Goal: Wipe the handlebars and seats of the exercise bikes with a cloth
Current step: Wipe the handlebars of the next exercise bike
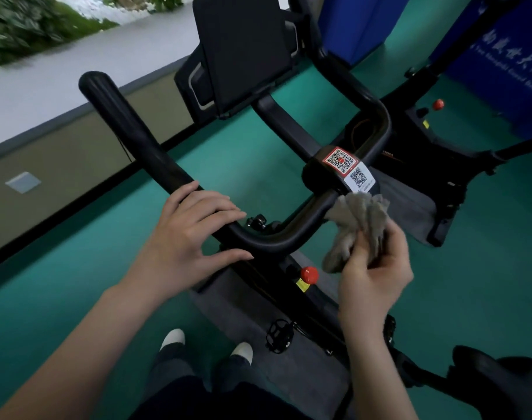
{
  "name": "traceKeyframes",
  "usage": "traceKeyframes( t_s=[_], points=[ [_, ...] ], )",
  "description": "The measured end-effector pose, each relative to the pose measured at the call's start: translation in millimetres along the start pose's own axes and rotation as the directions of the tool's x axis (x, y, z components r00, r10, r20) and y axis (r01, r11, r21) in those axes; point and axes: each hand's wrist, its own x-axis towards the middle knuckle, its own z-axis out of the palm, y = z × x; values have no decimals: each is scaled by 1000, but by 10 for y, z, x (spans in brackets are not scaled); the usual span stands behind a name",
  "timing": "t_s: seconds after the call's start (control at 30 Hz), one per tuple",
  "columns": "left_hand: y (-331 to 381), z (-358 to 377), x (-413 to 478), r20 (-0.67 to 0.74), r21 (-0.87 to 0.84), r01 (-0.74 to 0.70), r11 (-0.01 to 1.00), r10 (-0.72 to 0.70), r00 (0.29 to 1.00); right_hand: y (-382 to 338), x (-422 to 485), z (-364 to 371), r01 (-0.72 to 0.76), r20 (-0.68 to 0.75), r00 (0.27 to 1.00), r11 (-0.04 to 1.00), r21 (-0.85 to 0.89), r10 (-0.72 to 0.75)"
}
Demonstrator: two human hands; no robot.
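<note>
Here, the left hand (195,234) is resting on the black handlebar (143,140) of the nearest exercise bike, just before the bar's lower bend. Its fingers are lying nearly straight across the top and its thumb is stretching out underneath, not wrapping round. The right hand (377,274) is pinching a bunched grey cloth (358,225) between its thumb and curled fingers. It is holding the cloth up beside the bar's inner stretch, right below the centre clamp. Whether the cloth is actually touching the bar is hard to tell.

Two QR stickers are sitting on that clamp, a red-bordered one (340,160) and a white one (361,177). A dark console (243,47) is standing above the bars. A red knob (309,274) is showing on the frame between the two hands, and a pedal (278,334) is hanging lower down. The black seat (501,386) is sitting at the lower right, well apart from both hands. The person is standing on the green floor (77,298) in white-toed shoes (174,338), beside a grey mat (289,359) lying under the bike. A second bike (440,147) is standing to the right.
</note>
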Motion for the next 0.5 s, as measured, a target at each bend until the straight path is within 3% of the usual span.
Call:
traceKeyframes(
  t_s=[0.1, 0.17, 0.23, 0.37, 0.43, 0.5],
  points=[
    [6, 1, 3, -3, -14, 8, 1000, -8, 1000, -4, 287, 57, 192, 175, 971, 971, -144, -166],
    [6, 3, 3, -5, -21, 12, 1000, -13, 1000, -21, 386, 114, 329, 324, 917, 902, -279, -234],
    [6, 7, -1, -5, -30, 16, 999, -16, 1000, -30, 401, 124, 423, 451, 852, 857, -294, -266],
    [-5, 18, -1, -10, -40, 17, 999, -17, 1000, -108, 450, 75, 353, 684, 710, 925, -141, -167],
    [-15, 21, 2, -11, -41, 16, 999, -16, 1000, -177, 603, 105, 339, 691, 704, 932, -127, -162],
    [-18, 24, 3, -9, -42, 16, 999, -16, 1000, -249, 783, 172, 422, 704, 687, 888, -184, -181]
  ],
)
